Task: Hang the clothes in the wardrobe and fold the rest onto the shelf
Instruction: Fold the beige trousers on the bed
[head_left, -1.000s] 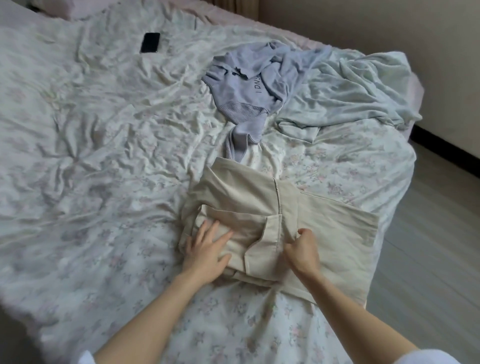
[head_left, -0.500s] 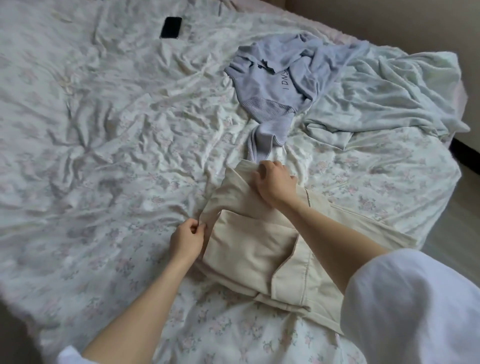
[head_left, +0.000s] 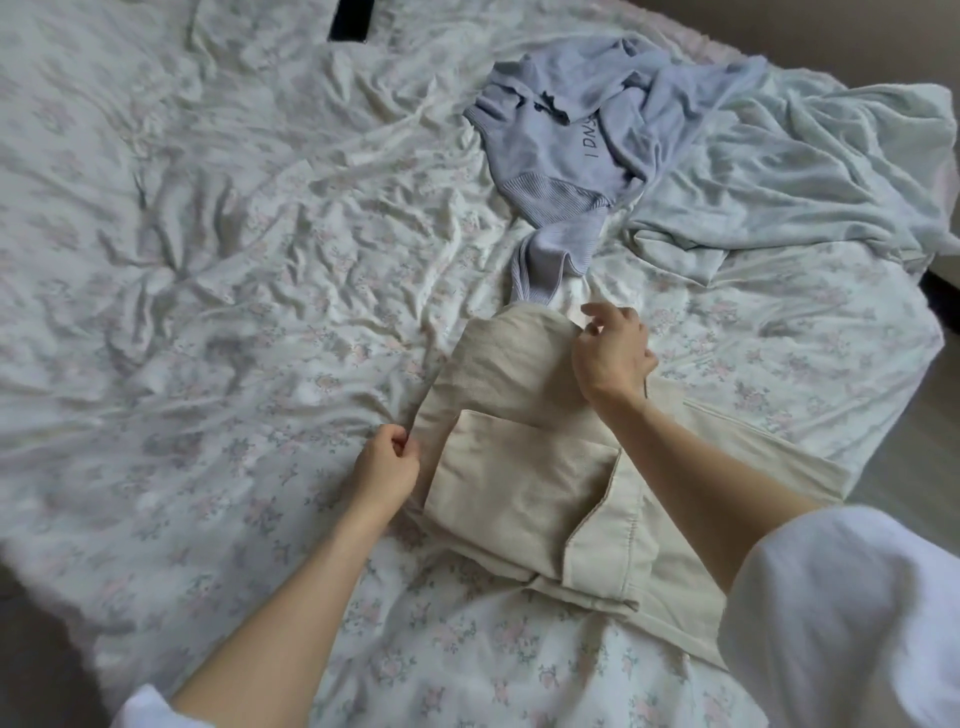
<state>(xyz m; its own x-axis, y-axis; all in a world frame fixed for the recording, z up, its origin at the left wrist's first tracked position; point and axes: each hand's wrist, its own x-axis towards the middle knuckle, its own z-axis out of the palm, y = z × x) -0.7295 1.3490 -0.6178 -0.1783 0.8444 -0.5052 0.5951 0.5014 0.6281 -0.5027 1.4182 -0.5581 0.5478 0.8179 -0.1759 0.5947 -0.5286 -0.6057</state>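
A beige garment (head_left: 524, 483), partly folded with a pocket facing up, lies on the bed near its front right side. My left hand (head_left: 387, 467) pinches the garment's left edge. At the garment's far corner my right hand (head_left: 613, 353) pinches the cloth, with the index finger lifted. A crumpled lavender sweatshirt (head_left: 566, 145) with ribbed cuffs lies just beyond the beige garment. A pale mint garment (head_left: 810, 171) is spread out to the right of the sweatshirt.
The bed (head_left: 218, 270) is covered in a wrinkled floral sheet. A black phone (head_left: 352, 21) lies at the far edge of the view. Grey floor (head_left: 924, 441) shows past the bed's right side.
My right hand went from the garment's near middle to its far corner. My left hand left the pocket, where it lay flat, and now pinches the left edge. The camera came closer.
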